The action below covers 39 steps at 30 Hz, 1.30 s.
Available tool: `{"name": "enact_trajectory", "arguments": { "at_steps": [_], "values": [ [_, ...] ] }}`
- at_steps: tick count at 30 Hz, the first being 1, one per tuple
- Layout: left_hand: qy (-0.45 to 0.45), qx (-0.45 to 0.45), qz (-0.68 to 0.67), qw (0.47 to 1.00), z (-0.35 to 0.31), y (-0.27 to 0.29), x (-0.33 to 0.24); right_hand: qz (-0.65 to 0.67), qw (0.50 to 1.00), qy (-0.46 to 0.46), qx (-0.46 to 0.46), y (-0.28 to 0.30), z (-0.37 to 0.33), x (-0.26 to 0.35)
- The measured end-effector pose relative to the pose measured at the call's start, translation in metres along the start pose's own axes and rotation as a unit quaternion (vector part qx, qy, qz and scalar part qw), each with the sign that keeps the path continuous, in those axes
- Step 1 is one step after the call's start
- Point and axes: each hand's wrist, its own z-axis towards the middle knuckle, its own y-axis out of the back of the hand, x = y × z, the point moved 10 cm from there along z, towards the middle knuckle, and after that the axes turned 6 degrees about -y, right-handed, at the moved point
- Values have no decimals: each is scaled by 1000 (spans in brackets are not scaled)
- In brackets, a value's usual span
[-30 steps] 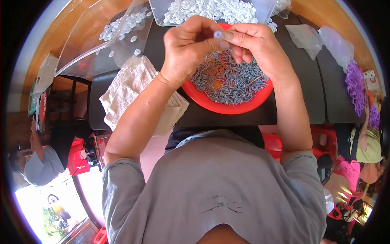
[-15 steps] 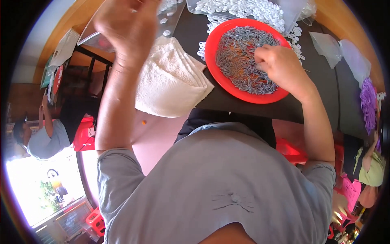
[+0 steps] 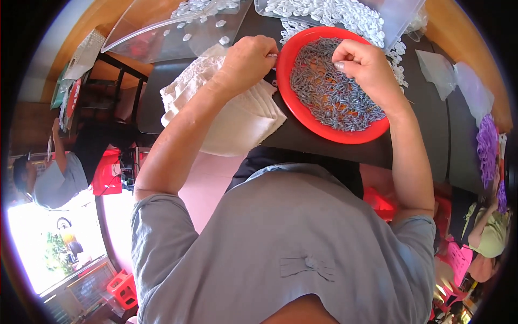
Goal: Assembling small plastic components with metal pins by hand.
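My left hand (image 3: 249,60) is closed in a pinch just left of the red plate's rim, above a folded cream cloth (image 3: 237,127). A tiny whitish bit shows at its fingertips, too small to name. Over the far right part of the red plate (image 3: 287,89), my right hand (image 3: 367,65) has thumb and fingers pressed together; whatever they hold, if anything, is hidden. Many small, slender grey screw-like pieces (image 3: 318,102) are spread across the plate, with orange showing between them.
Beyond the plate stands a clear plastic bin (image 3: 402,24) of white oval pieces (image 3: 329,13), with more loose beside it. A clear lid (image 3: 145,40) lies at far left. Plastic bags (image 3: 436,70) and a purple bundle (image 3: 487,148) are on the right. Other people sit at both sides.
My left hand has come down and right, from high at the far left to beside the plate's rim. My right hand has lifted slightly away from the grey pieces.
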Motion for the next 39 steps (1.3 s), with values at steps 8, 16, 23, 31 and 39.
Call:
{"name": "enact_trajectory", "arguments": {
  "at_steps": [8,16,23,31,39],
  "values": [
    [118,-122,-234,957,-7,22,26,220,974,-61,-11,16,1,-17],
    [199,-84,-315,924,-7,18,24,246,967,-50,-31,21,0,-13],
    [168,-54,-278,944,0,20,8,269,961,-49,-51,25,-4,-10],
    [173,61,-397,899,23,-23,-52,286,951,27,-118,34,-11,18],
    [171,84,-437,879,35,-36,-78,96,961,158,-204,40,-24,46]
  ]
}}
